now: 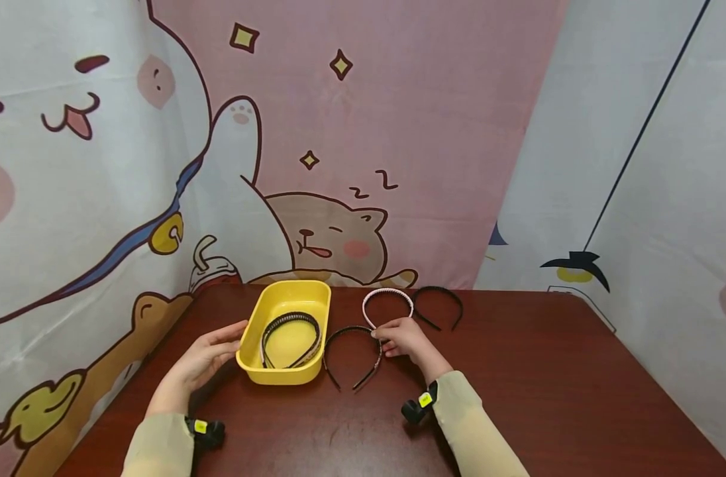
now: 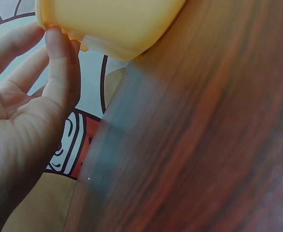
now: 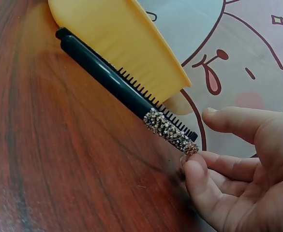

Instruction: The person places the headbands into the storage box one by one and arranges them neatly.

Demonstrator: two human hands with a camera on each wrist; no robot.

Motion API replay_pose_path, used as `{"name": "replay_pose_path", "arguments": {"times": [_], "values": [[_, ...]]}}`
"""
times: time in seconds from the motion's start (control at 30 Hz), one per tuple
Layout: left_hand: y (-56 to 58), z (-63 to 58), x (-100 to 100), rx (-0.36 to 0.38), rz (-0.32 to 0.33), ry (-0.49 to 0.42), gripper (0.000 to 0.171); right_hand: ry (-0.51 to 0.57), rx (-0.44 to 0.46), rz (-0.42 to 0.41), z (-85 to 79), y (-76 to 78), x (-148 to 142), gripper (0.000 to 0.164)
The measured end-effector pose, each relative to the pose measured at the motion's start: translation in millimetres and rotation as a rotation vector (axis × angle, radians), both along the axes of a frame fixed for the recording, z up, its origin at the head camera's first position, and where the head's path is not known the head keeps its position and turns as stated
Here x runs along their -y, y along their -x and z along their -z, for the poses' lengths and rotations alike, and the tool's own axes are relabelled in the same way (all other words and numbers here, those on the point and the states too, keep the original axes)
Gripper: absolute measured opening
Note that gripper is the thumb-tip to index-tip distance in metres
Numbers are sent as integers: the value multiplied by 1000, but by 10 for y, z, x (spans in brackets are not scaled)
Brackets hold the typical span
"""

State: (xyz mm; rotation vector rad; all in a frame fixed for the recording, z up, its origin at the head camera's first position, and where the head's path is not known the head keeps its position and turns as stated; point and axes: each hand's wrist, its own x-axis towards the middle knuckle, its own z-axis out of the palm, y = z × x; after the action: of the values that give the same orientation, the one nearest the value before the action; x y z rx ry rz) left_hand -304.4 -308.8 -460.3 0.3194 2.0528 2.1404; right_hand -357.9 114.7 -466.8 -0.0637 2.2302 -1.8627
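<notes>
A yellow plastic basin (image 1: 284, 376) stands on the table, with dark headbands (image 1: 291, 317) nested together inside it. My left hand (image 1: 210, 351) is at the basin's left side. Its fingertips and thumb touch the rim in the left wrist view, the fingers fairly straight. To the right of the basin, my right hand (image 1: 403, 338) pinches a black headband (image 3: 107, 77) by one side, at a patch of glittery stones (image 3: 168, 130). A row of comb teeth lines this band. Both its ends point toward me in the head view.
Behind the right hand lies a pale pink headband (image 1: 389, 290). Beside it is another black headband (image 1: 438, 288), near the back edge of the brown wooden table (image 1: 518, 384). A cloth printed with cartoon cats (image 1: 333, 232) hangs behind the table.
</notes>
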Motion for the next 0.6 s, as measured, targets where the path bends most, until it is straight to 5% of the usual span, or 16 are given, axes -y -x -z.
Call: {"name": "replay_pose_path", "arguments": {"times": [0.6], "values": [[-17,6,7,-12,4,1,60,-117,-33,-20,-15,-73,24,27]]}}
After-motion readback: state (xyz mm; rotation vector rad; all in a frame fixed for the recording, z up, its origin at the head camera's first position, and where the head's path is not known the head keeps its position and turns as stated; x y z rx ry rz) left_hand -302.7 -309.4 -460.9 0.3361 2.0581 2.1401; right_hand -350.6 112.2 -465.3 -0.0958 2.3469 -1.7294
